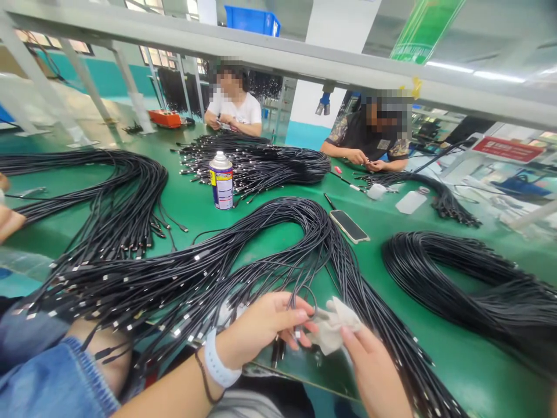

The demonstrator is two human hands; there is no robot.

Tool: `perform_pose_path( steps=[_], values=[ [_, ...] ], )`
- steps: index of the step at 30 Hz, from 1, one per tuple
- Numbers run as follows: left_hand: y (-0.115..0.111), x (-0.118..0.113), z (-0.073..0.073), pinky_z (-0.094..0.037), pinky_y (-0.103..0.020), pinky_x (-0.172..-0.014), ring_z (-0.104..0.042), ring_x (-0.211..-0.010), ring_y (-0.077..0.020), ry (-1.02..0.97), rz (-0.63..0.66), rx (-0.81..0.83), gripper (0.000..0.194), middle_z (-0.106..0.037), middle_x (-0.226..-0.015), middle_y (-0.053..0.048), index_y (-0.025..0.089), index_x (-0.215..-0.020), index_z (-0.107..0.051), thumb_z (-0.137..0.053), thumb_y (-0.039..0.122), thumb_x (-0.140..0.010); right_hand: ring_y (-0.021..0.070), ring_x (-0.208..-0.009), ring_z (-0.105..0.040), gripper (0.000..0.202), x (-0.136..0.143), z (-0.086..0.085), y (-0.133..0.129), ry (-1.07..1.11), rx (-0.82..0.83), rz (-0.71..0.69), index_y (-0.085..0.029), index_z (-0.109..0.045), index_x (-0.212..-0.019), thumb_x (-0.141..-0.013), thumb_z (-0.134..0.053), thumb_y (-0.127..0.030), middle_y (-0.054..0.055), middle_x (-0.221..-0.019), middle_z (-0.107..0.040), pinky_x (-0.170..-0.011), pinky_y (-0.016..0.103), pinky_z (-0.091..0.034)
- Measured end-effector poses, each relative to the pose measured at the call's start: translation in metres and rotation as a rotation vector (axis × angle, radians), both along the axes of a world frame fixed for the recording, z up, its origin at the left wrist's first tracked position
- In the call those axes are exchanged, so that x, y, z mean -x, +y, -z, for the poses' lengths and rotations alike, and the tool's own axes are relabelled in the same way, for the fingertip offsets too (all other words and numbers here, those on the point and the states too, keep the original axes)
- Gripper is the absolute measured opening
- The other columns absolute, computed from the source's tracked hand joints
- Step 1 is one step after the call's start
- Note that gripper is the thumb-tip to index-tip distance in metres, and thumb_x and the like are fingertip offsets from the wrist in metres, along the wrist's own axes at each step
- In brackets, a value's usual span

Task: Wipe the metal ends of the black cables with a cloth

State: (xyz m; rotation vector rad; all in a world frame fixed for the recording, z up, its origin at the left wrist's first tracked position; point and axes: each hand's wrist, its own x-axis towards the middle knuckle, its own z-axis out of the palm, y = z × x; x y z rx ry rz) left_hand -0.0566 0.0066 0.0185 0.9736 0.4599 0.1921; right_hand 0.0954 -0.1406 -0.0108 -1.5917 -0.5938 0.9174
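Now, on the near side of the phone point(349, 226), the left hand point(266, 319) pinches a looped black cable point(314, 301), the right hand point(375, 361) pinches a pale cloth point(336, 326) beside it, and bracing the cable close with light pressure should serve best.

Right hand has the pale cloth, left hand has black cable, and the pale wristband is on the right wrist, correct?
No: the head view shows the wristband on the left wrist. The right hand has the cloth, the left hand black cable.
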Motion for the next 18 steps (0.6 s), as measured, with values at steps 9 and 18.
perform_pose_path(
  steps=[9,18],
  values=[
    [0.005,-0.004,-0.004,-0.045,-0.023,-0.068,-0.056,-0.067,-0.0112,-0.065,0.009,-0.075,0.022,-0.067,-0.080,-0.005,0.012,-0.088,-0.072,-0.075,0.022,-0.069,0.0310,-0.108,-0.059,0.049,0.004,0.010,-0.003,0.099,-0.174,0.046,-0.019,-0.060,-0.124,-0.082,-0.065,-0.043,0.013,-0.116,-0.066,-0.095,0.044,-0.046],
    [0.010,-0.035,-0.003,-0.047,-0.024,-0.071,-0.062,-0.074,-0.0137,-0.157,-0.175,-0.071,0.023,-0.070,-0.083,-0.005,0.014,-0.081,-0.068,-0.079,0.015,-0.061,0.0294,-0.119,-0.052,0.040,0.015,0.019,-0.005,0.065,-0.264,-0.001,-0.023,-0.064,-0.120,-0.083,-0.065,-0.037,0.011,-0.125,-0.061,-0.108,0.050,-0.030]
  ],
)
